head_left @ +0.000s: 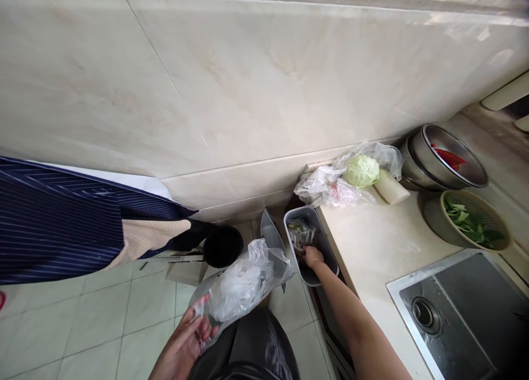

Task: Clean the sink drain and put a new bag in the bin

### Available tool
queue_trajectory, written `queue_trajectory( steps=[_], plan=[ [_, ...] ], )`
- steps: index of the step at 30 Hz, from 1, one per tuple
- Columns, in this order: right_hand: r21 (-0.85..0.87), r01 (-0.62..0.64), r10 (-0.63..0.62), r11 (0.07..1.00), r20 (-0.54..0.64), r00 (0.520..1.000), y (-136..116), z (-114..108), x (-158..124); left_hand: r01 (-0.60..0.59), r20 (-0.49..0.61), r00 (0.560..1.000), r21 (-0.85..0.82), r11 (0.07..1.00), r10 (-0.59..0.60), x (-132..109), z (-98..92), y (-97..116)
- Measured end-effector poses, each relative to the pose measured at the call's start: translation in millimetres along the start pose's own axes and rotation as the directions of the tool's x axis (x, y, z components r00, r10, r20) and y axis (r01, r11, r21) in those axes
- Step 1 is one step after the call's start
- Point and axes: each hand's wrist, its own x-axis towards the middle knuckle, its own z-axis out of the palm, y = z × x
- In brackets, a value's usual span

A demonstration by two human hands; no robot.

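Observation:
My left hand [188, 336] is closed on the edge of a clear plastic bag [243, 289], which bulges out in front of my legs with crumpled white plastic inside. My right hand [313, 256] reaches down into a grey bin [333, 261] hung at the end of the counter. Its fingers are curled against a crumpled clear plastic bag of scraps [301, 234] in there. What the fingertips grip is hidden.
The counter [363, 231] carries plastic bags [320, 184], a cabbage [361, 171], a white radish piece [391, 187], steel bowls [458, 148] and a strainer of greens [475, 220]. A sink [454, 303] lies right. A black pan [223, 246] and hanging striped cloth [61, 220] are left.

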Motion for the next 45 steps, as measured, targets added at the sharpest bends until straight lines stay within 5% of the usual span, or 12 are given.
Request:
queue_trajectory(
  steps=[11,21,25,30,35,40,45],
  plan=[
    [0.307,0.072,0.007,0.949,-0.248,0.969,18,-1,-27,0.013,-0.06,0.998,-0.084,0.996,-0.018,3,-1.5,0],
    [0.637,0.298,0.031,0.71,-0.452,0.892,9,-19,-38,-0.02,-0.017,1.0,-0.076,0.997,0.019,4,12.5,14],
    [0.666,0.388,0.023,0.637,-0.52,0.854,10,-43,-56,-0.035,0.013,0.999,-0.077,0.996,0.036,2,21.3,21],
    [0.597,0.454,0.008,0.661,-0.611,0.791,12,-90,-93,-0.071,0.014,0.997,-0.093,0.993,0.073,0,32.4,28],
    [0.551,0.56,-0.123,0.619,-0.636,0.762,9,-138,-144,-0.146,0.072,0.986,-0.037,0.989,0.148,2,42.7,32],
    [0.414,0.708,-0.344,0.572,-0.663,0.665,-14,-184,-196,-0.142,0.074,0.987,0.033,0.989,0.14,7,57.0,35],
    [0.438,0.805,-0.494,0.4,-0.637,0.592,-54,-214,-236,-0.123,0.158,0.981,0.081,0.989,0.109,7,69.6,40]
  ],
)
